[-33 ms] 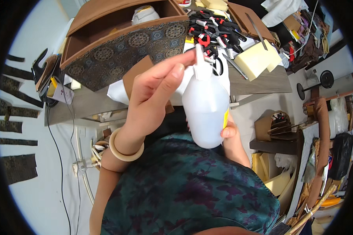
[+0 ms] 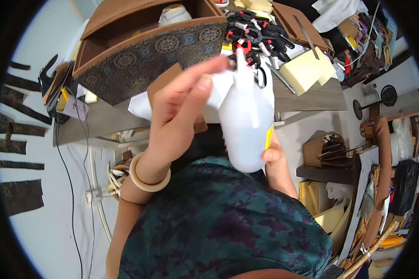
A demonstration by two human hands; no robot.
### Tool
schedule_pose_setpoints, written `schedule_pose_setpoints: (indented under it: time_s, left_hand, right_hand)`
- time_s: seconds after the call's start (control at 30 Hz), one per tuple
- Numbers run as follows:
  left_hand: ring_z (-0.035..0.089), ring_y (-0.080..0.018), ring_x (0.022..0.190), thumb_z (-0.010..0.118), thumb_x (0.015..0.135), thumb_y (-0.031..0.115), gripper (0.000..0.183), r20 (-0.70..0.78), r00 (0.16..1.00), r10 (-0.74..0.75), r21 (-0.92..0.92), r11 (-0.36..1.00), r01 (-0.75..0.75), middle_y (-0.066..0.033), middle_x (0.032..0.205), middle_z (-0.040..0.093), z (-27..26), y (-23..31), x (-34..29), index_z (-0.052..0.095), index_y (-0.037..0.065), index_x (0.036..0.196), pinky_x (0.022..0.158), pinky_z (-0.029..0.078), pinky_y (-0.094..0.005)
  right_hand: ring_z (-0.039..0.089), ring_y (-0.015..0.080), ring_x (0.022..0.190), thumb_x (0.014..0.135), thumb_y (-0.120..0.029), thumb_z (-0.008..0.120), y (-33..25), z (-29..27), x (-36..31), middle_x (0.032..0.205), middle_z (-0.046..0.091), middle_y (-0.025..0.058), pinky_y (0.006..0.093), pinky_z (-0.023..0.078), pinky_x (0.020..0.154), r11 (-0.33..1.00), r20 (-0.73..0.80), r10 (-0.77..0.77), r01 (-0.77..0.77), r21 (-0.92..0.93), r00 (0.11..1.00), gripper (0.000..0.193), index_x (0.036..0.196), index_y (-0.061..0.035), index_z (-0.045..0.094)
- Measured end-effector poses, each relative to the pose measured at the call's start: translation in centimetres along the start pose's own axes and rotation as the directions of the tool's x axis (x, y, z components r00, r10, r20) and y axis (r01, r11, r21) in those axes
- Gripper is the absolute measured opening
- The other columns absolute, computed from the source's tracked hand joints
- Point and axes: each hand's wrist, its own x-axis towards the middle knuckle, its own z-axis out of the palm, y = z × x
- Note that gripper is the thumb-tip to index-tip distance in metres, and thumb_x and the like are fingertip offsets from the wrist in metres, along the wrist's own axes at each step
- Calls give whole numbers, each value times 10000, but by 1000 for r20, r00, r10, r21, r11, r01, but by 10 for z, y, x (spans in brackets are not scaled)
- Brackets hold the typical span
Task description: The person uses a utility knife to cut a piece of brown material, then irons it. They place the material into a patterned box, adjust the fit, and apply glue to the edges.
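Note:
A translucent white squeeze bottle [image 2: 247,125] with a pointed nozzle is held upright, slightly tilted, in front of my body. Liquid shows in its lower part, and a yellow label wraps its right side. My right hand [image 2: 273,156] grips it low on the right; the thumb shows, while most fingers are hidden behind the bottle. To the left of the nozzle is my left hand [image 2: 179,104], wearing a cream bangle [image 2: 149,179]. Its index finger stretches toward the nozzle tip, blurred, with the thumb apart and nothing held.
On the grey table [image 2: 311,100] stands a patterned brown box [image 2: 149,58] with an open top. Beyond the bottle lie piled black and red clamps [image 2: 258,37], scissors [image 2: 262,76] and yellow foam blocks [image 2: 302,69]. Dark fabric strips [image 2: 21,190] hang at the left.
My left index finger has come away from the nozzle tip, the hand shifting slightly left. The bottle has moved a little up and to the right in my right hand.

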Motion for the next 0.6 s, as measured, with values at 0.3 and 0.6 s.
schedule_pose_setpoints:
  time_s: [0.3, 0.6]
  left_hand:
    - [433, -536, 1349, 928, 684, 504, 1045, -66, 958, 278, 982, 187, 13, -349, 1561, 302, -24, -43, -71, 459, 79, 1515, 1079, 411, -554]
    - [427, -325, 1492, 687, 872, 129, 494, -405, 914, 8, 472, 858, 202, -260, 1601, 390, -86, -24, -97, 666, -5, 1346, 1160, 391, -425]
  right_hand:
    - [564, 232, 1273, 742, -134, 896, 4, -13, 7, 1362, 567, 133, 384, 443, 1094, 703, -209, -330, 92, -705, 920, 921, 1504, -13, 393]
    - [657, 271, 1172, 662, -201, 953, 3, -4, 29, 1266, 660, 158, 400, 491, 1043, 370, 67, -376, 216, -903, 924, 899, 1443, 1, 556]
